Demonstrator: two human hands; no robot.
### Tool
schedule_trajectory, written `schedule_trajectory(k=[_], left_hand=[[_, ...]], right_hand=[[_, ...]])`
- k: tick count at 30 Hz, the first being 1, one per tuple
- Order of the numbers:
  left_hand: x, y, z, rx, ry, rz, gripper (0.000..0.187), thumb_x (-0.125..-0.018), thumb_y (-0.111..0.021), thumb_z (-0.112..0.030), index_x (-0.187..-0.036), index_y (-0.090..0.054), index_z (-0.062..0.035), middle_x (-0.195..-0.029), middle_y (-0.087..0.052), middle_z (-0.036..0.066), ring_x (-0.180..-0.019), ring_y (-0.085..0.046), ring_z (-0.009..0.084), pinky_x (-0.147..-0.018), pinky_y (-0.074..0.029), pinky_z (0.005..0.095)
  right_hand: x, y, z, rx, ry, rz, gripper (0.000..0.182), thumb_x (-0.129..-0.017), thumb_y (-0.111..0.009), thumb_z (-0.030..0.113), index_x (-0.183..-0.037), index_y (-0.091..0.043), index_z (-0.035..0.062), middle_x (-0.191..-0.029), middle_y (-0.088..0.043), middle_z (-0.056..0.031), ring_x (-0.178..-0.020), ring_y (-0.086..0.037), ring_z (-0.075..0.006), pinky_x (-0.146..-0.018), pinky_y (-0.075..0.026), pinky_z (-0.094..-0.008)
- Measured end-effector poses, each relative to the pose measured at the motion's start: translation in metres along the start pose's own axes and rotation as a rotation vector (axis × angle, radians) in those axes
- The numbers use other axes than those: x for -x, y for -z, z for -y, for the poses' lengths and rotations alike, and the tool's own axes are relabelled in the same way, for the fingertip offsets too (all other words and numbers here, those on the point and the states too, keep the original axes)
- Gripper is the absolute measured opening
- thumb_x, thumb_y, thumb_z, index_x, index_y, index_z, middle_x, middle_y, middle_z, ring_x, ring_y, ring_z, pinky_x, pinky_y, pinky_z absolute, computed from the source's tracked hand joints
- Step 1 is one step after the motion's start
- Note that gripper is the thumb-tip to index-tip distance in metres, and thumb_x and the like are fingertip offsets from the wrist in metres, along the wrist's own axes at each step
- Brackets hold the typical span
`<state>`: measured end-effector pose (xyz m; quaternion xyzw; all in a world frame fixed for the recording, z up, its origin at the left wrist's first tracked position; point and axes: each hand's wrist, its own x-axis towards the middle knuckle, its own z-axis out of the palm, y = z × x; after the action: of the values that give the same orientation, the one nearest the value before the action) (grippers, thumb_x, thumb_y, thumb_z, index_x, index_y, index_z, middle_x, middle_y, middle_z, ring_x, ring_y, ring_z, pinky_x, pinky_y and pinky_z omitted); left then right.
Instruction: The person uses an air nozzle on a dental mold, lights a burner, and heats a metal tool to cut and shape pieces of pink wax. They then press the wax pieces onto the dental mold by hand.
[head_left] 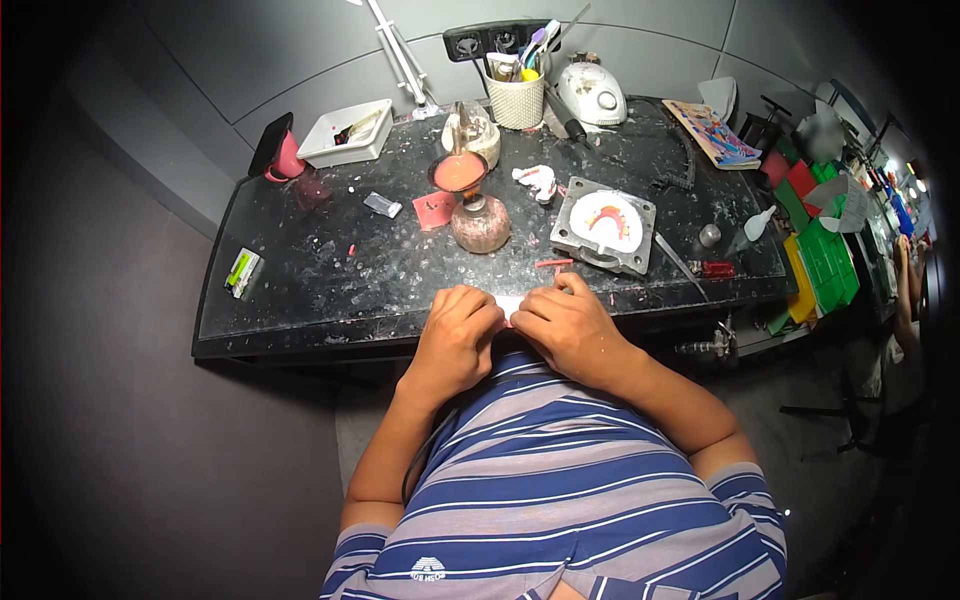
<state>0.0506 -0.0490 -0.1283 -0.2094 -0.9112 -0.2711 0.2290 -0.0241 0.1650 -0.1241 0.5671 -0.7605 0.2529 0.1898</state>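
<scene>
My left hand [460, 332] and my right hand [566, 328] are closed at the front edge of the bench. Their fingertips meet around a small white piece with a pink edge [509, 304], most of it hidden by the fingers; I cannot tell its kind. Just beyond the right fingers lies a thin pink wax strip [553, 263]. Farther right, a metal dental flask [560, 236] holds white plaster with a pink and red arch. A glass spirit burner [481, 228] stands ahead, below a pan of pink wax [460, 172]. Left of it is a pink wax sheet [432, 211].
A white tray [349, 133] and a pink mug [287, 158] stand back left. A woven cup [516, 103] of brushes and a white machine [592, 94] are at the wall. Near the right edge lie a knife [682, 266] and a red-handled tool [716, 270].
</scene>
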Motion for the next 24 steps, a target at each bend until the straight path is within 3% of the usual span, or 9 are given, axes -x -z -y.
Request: schedule_trajectory(k=[8, 16, 24], left_hand=[[-0.001, 0.002, 0.007, 0.060, 0.045, 0.001, 0.012, -0.088, -0.076, 0.000, -0.094, -0.068, -0.0030, -0.099, -0.068, 0.011, -0.096, -0.063, 0.0326, -0.088, -0.046, 0.0421], [0.003, 0.006, 0.011, 0.043, -0.094, -0.011, 0.023, -0.087, -0.079, -0.001, -0.108, -0.071, -0.0016, -0.101, -0.068, 0.013, -0.096, -0.065, 0.0342, -0.090, -0.051, 0.0435], [0.002, 0.005, 0.010, 0.011, -0.115, -0.021, 0.025, -0.083, -0.080, 0.000, -0.107, -0.072, -0.0009, -0.102, -0.067, 0.013, -0.095, -0.065, 0.0335, -0.087, -0.051, 0.0431]], right_hand=[[0.001, -0.004, -0.004, -0.006, 0.032, -0.055, 0.015, -0.088, -0.064, 0.008, -0.102, -0.071, 0.0074, -0.087, -0.066, -0.0063, -0.084, -0.069, -0.0240, -0.101, -0.049, -0.0448], [0.000, -0.007, -0.002, 0.027, 0.052, -0.088, 0.019, -0.087, -0.064, 0.007, -0.104, -0.071, 0.0038, -0.087, -0.066, -0.0097, -0.084, -0.070, -0.0273, -0.100, -0.054, -0.0442], [0.001, -0.006, -0.001, 0.041, 0.087, -0.097, 0.022, -0.089, -0.061, 0.011, -0.106, -0.069, 0.0001, -0.090, -0.065, -0.0118, -0.085, -0.069, -0.0291, -0.103, -0.055, -0.0461]])
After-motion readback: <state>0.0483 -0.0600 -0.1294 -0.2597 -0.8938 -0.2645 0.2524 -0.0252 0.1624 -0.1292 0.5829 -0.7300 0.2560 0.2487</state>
